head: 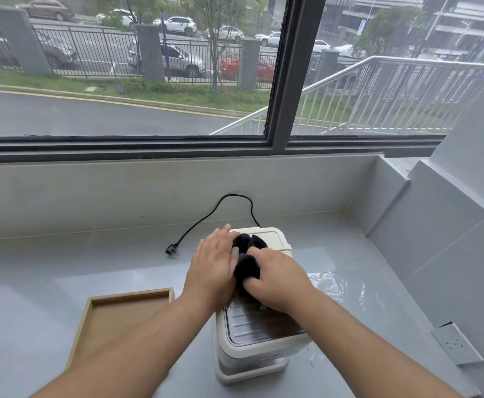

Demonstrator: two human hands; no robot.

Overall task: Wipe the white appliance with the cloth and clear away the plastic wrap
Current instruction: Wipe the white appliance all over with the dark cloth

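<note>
Right hand (275,278) clenched on black cloth (246,261) atop white appliance (252,326); left hand (213,261) flat, fingers spread, steadying beside it. Grey countertop (48,271): open left and front, walls behind and right. Wooden tray (97,317) left; plastic wrap (338,285) right; power cord (206,219) behind, unplugged.

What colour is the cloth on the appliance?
Black, or very dark navy. The cloth shows best in the head view, bunched between both hands.
</note>
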